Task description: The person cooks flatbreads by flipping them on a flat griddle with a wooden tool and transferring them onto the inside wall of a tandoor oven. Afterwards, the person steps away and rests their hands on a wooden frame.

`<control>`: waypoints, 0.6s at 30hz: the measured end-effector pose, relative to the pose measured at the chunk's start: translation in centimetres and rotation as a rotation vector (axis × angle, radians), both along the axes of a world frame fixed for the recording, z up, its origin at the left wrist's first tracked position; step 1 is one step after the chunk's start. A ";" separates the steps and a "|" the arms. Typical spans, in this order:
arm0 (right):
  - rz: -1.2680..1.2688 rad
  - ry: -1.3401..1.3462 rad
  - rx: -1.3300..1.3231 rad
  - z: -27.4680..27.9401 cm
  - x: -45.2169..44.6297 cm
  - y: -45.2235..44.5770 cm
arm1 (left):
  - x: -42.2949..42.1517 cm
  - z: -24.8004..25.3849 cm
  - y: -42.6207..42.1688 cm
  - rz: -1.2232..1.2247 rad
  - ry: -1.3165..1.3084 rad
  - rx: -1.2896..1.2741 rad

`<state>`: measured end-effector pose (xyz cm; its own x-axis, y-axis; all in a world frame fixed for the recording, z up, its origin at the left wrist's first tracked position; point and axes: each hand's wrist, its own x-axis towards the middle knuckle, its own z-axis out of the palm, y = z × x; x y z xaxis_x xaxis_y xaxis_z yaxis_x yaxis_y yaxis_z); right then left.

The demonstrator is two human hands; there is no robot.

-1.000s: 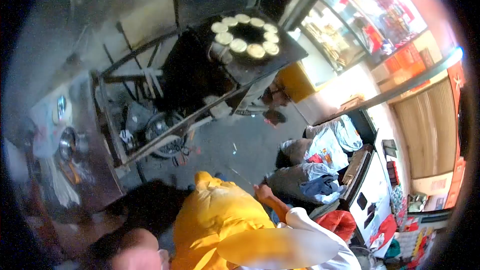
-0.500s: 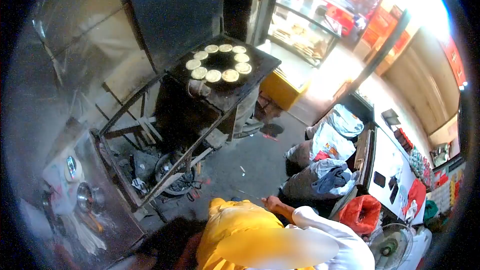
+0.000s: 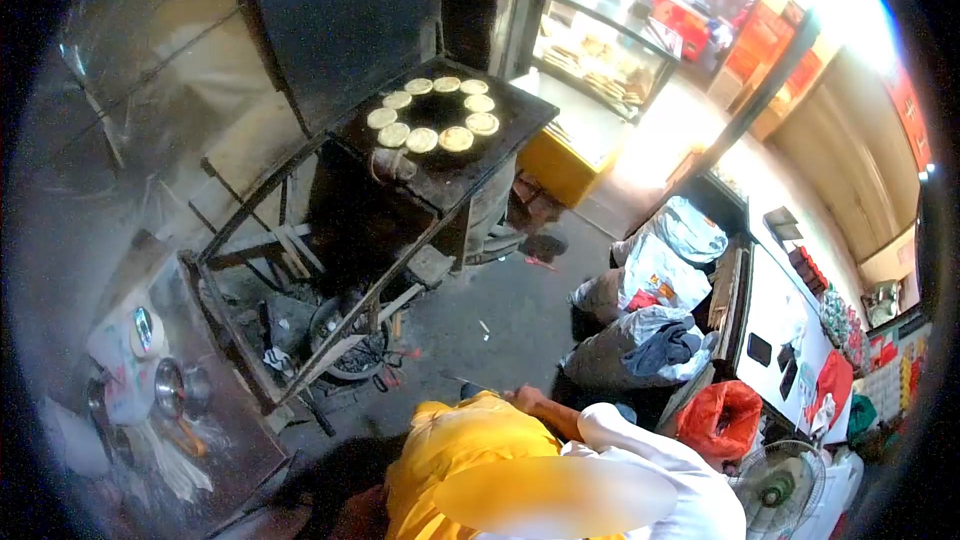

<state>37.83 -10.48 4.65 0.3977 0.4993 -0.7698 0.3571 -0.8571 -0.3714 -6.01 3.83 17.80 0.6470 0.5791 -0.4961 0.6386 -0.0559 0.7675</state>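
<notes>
My right hand (image 3: 523, 398) is low in the middle, beside my yellow apron (image 3: 450, 440). Its fingers are closed around a thin, stick-like tool, whose narrow end points left over the floor; its exact kind is too small to make out. Of my left arm only a dark part shows at the bottom edge, and the hand cannot be seen. Well ahead of me, a ring of several round flat breads (image 3: 423, 140) lies on a dark griddle (image 3: 505, 135). Neither hand touches them.
A metal frame (image 3: 385, 285) juts from the griddle towards a floury worktable (image 3: 240, 440) with bowls (image 3: 170, 390) at left. Stuffed bags (image 3: 640, 345), a red bag (image 3: 718, 420) and a fan (image 3: 780, 490) stand at right. A yellow-sided counter (image 3: 560, 170) is beyond the griddle.
My right hand has shifted slightly left, closer to the apron, with the thin tool moving left too. The view has moved a little; the breads keep their places on the griddle.
</notes>
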 end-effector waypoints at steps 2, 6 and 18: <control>0.020 0.029 -0.062 0.7 -0.3 0.3 | 0.6 -0.1 0.2 -0.038 -0.004 0.008; -0.048 0.055 -0.068 0.2 -0.3 -0.3 | 2.7 0.4 0.9 -0.108 -0.025 0.015; -0.175 0.013 -0.172 -1.7 0.3 -1.0 | 4.6 0.4 1.2 -0.189 -0.058 0.034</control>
